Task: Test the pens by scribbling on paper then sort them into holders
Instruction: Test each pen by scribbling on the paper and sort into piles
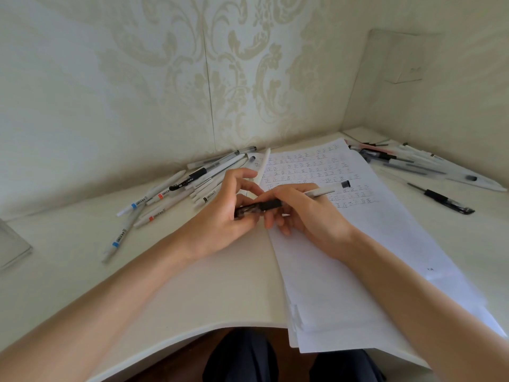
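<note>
Left hand (223, 216) and right hand (305, 213) pinch the black pen (259, 207) between them.

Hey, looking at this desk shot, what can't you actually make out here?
All in the head view:
- Both ends of the dark pen: covered by the left hand and right hand.
- Front end of the white pen: hidden inside the right hand.
- Label print in the left pen pile: too small.
- Right pen pile: blurred, uncountable.
- Clear object: cut off by the left edge, so possibly a holder.
</note>
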`<state>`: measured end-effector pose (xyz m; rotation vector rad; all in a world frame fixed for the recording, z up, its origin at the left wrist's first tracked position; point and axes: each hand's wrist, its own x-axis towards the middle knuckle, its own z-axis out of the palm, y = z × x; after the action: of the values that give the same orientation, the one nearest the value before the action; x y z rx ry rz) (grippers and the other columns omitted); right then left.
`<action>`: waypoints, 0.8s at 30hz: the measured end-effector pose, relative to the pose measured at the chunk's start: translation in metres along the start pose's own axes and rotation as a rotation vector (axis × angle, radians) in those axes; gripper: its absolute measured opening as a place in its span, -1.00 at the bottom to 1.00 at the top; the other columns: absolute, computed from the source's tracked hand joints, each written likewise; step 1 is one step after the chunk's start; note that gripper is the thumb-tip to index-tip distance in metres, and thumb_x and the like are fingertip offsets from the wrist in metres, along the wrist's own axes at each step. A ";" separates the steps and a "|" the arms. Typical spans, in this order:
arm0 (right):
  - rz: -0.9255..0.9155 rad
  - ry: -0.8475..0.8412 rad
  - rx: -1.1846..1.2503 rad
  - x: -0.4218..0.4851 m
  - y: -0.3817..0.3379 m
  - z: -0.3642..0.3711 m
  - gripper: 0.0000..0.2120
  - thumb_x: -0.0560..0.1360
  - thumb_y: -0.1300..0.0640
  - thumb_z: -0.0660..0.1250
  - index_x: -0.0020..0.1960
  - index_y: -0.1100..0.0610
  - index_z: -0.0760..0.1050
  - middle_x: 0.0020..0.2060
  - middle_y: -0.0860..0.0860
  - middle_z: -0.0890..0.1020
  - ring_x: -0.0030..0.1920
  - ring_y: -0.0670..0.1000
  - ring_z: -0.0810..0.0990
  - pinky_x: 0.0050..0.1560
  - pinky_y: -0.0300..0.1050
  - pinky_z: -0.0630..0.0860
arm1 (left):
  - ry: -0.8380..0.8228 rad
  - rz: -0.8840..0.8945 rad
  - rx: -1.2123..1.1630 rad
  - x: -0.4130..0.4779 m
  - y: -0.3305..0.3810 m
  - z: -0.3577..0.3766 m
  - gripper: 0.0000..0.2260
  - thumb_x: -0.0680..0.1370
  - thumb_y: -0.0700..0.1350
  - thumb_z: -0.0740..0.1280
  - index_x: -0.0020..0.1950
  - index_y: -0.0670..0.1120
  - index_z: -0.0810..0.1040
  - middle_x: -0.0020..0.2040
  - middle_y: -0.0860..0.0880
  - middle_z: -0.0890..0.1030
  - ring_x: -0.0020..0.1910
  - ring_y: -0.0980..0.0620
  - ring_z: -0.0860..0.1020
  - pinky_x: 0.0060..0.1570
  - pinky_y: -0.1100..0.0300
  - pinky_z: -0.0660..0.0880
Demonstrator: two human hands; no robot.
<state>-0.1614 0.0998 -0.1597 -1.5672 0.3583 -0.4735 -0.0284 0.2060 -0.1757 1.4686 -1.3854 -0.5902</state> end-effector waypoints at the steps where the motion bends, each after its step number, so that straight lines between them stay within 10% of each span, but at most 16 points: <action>1: 0.004 0.015 0.028 0.001 0.000 -0.001 -0.69 0.57 0.30 0.10 -0.14 0.31 0.60 -0.44 0.18 0.56 -0.42 0.03 0.40 -0.46 -0.18 0.34 | 0.018 -0.004 0.018 0.000 -0.001 0.000 -0.56 0.52 -0.32 0.27 0.16 0.14 0.21 0.07 0.07 0.43 -0.04 0.16 0.52 -0.05 0.34 0.40; 6: 0.014 0.068 0.112 0.004 -0.001 -0.008 -0.67 0.58 0.30 0.05 -0.12 0.33 0.59 -0.46 0.15 0.57 -0.45 -0.01 0.42 -0.48 -0.21 0.37 | 0.146 -0.025 0.156 0.000 -0.003 -0.003 -0.81 0.52 -0.14 0.35 0.02 0.11 0.42 -0.07 0.12 0.57 -0.10 0.01 0.55 -0.09 0.12 0.45; 15: 0.053 0.150 0.240 0.003 -0.006 -0.011 -0.62 0.57 0.21 0.23 -0.37 0.11 0.17 -0.59 0.08 0.42 -0.57 -0.03 0.27 -0.56 -0.23 0.16 | 0.151 0.042 0.151 -0.002 0.005 -0.009 -0.94 0.44 -0.03 0.36 -0.15 0.07 0.50 -0.26 0.05 0.61 -0.26 0.15 0.55 -0.17 0.31 0.44; 24: -0.021 0.196 0.226 0.003 -0.003 -0.004 -0.64 0.58 0.29 0.17 -0.35 0.12 0.17 -0.62 0.12 0.45 -0.59 0.02 0.26 -0.57 -0.28 0.17 | 0.146 0.139 0.218 -0.004 0.005 -0.004 -0.97 0.48 -0.13 0.35 -0.13 -0.05 0.51 -0.29 0.06 0.59 -0.30 0.23 0.52 -0.23 0.45 0.37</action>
<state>-0.1610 0.0947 -0.1567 -1.3102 0.4232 -0.6631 -0.0279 0.2122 -0.1708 1.5388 -1.4565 -0.2447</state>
